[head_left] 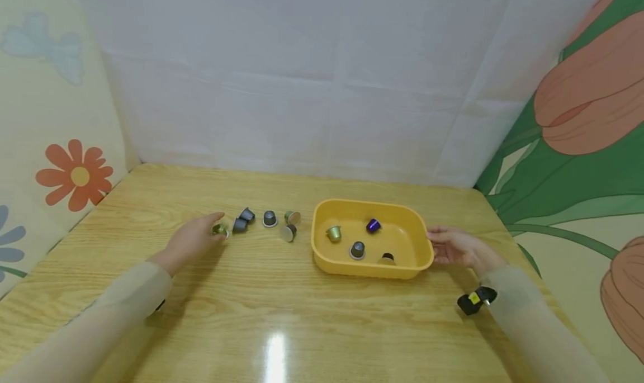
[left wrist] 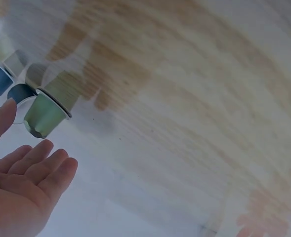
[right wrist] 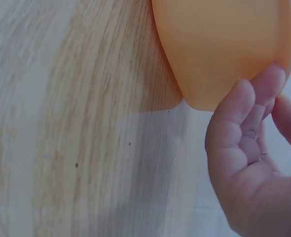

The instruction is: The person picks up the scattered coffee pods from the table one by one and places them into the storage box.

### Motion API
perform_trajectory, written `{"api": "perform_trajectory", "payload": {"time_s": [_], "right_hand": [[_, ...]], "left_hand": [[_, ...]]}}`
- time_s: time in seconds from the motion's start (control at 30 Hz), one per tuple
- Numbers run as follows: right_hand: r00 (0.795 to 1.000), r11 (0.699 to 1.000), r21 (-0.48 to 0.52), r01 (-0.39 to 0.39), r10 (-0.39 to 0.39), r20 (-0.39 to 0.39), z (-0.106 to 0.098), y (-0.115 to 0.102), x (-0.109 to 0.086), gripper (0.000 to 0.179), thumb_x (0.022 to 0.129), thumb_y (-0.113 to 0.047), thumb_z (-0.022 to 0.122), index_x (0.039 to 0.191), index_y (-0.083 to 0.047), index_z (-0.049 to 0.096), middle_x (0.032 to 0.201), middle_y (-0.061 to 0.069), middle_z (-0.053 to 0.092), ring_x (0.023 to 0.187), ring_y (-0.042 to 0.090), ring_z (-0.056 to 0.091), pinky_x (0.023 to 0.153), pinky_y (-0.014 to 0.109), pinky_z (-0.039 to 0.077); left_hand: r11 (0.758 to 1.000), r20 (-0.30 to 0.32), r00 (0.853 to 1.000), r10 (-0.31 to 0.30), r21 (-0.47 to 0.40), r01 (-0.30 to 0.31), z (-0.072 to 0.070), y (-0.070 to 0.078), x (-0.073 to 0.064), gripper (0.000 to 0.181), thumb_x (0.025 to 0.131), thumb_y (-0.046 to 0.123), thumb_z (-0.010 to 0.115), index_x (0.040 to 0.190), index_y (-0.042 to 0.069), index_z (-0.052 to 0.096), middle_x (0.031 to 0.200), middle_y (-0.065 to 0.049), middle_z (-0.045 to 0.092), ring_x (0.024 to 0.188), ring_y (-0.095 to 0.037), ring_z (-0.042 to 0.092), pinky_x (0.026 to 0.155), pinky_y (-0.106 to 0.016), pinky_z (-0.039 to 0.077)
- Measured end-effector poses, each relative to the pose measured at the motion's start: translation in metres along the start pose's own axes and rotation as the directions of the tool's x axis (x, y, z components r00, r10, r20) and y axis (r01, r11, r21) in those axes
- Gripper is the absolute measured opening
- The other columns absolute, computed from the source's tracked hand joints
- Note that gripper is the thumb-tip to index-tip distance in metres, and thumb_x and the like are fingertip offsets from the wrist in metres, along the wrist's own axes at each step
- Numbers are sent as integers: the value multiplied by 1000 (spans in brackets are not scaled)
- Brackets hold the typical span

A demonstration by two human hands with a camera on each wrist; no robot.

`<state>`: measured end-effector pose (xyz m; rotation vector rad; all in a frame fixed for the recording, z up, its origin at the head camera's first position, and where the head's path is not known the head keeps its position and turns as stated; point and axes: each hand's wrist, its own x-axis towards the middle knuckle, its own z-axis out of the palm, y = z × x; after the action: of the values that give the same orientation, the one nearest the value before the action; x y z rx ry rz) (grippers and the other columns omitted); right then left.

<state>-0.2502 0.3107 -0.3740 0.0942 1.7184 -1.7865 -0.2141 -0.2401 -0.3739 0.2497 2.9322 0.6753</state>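
My left hand (head_left: 193, 239) reaches over the table, with a green coffee capsule (head_left: 219, 230) at its fingertips. In the left wrist view the thumb and fingers stand apart, and the green capsule lies tilted just beyond them. Close to that hand, two dark capsules (head_left: 244, 220) lie against each other. At the right end of the yellow tray (head_left: 322, 263), my right hand (head_left: 460, 249) holds its edge with bent fingers (right wrist: 270, 81) against the outer wall. Inside the tray lie a green capsule (head_left: 334, 233), a purple one (head_left: 373, 225) and two dark ones, one partly hidden by the front wall.
Between the left hand and the tray are an upright dark capsule (head_left: 269, 219), a tipped green capsule (head_left: 292, 217) and another capsule with its pale lid (head_left: 289, 233) showing. A white cloth (head_left: 302, 92) hangs behind the wooden table (head_left: 302, 316); patterned cloths flank both sides.
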Motion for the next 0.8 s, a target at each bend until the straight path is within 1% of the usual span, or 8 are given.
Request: {"api": "perform_trajectory", "payload": {"time_s": [0.17, 0.4, 0.63, 0.8], "right_hand": [[1000, 1000, 5, 2, -2, -1, 1, 0, 0, 19, 105, -11, 41, 105, -15, 60, 88, -1, 67, 79, 13, 65, 70, 30, 56], [1000, 1000, 9, 7, -7, 10, 2, -1, -2, 21, 105, -11, 41, 103, -15, 61, 88, -1, 68, 78, 13, 66, 71, 30, 56], [1000, 1000, 15, 1, -1, 1, 1, -1, -2, 22, 105, -12, 42, 100, -17, 63, 87, -1, 68, 77, 13, 65, 70, 29, 56], [1000, 1000, 6, -1, 1, -6, 1, -1, -1, 20, 105, -13, 44, 101, -17, 63, 88, -1, 68, 78, 13, 65, 71, 29, 56]], "left_hand": [[999, 5, 1000, 19, 27, -19, -3, -2, 1, 59, 95, 13, 63, 138, -16, 37, 131, -38, 47, 115, -54, 49, 92, -63, 43], [998, -11, 998, 61, 23, -60, -2, -7, 4, 54, 93, 10, 64, 134, -17, 43, 132, -37, 48, 118, -54, 47, 96, -63, 40], [999, -4, 999, 49, 23, -49, 0, -13, 7, 50, 92, 10, 66, 130, -16, 48, 126, -36, 53, 115, -52, 50, 94, -62, 41], [998, -11, 998, 70, 7, -70, 2, -20, 8, 48, 90, 10, 69, 127, -16, 52, 122, -34, 57, 112, -51, 53, 92, -61, 43]]}}
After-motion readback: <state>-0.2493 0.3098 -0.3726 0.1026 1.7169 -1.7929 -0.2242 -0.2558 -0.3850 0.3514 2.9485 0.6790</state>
